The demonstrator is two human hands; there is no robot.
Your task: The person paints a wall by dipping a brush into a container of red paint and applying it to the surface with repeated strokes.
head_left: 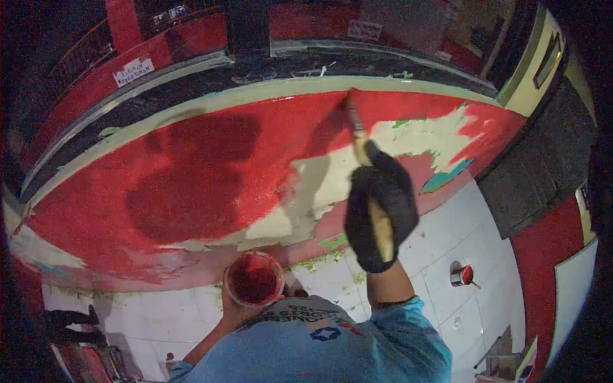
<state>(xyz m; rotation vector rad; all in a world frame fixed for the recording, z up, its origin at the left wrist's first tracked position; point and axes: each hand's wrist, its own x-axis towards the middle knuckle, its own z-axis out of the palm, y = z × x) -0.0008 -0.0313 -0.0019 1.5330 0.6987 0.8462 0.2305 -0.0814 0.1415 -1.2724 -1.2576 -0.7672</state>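
Observation:
My right hand (383, 207), in a black glove, is closed around the pale handle of a paintbrush (359, 137). The dark bristles touch the wall near the top edge of its red paint. On the wall (325, 185), wet-looking red covers the left and upper part, while cream, faded pink, green and teal patches show lower and to the right. My bare left hand (239, 309) holds a round tub of red paint (255, 279) close to my chest, its mouth facing up. The fingers on the tub's far side are hidden.
Above the wall run a cream ledge (306, 83) and dark-framed windows (383, 25). A paper sign (134, 71) hangs at the upper left. On the white tiled floor (428, 281) stands a small paint can (461, 276) with a stick or brush in it. A dark panel (536, 166) is at right.

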